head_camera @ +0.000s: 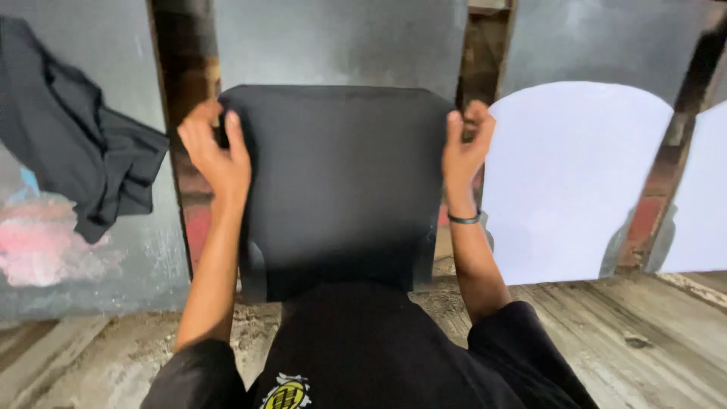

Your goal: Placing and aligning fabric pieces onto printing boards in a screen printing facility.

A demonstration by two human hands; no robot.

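A: What takes up most of the view?

B: The grey, paint-stained work surface [113, 250], which runs in long panels with dark gaps between them. Largest on it are the blank white boards with rounded tops [575, 182], standing bare off to the right, one after another.

A: And in the middle?

B: A black fabric garment stretched flat over a rounded board [341, 182], straight ahead of the person. It is drawn over the board's curved top, so the cloth lies smooth, with no folds showing across its face.

A: How do the hands sit on it?

B: The left hand [216, 155] grips the upper left corner, fingers curled around the edge of the cloth. The right hand [466, 148] is closed on the upper right corner in the same way, a thin dark wristband [463, 219] below it. Holding both corners at once keeps the pull even, so the garment seats square on the board rather than skewing.

A: Anything smaller?

B: A loose, crumpled dark grey garment [72, 129] lies at the far left, well apart from the hands, beside a pink paint smear [45, 242].
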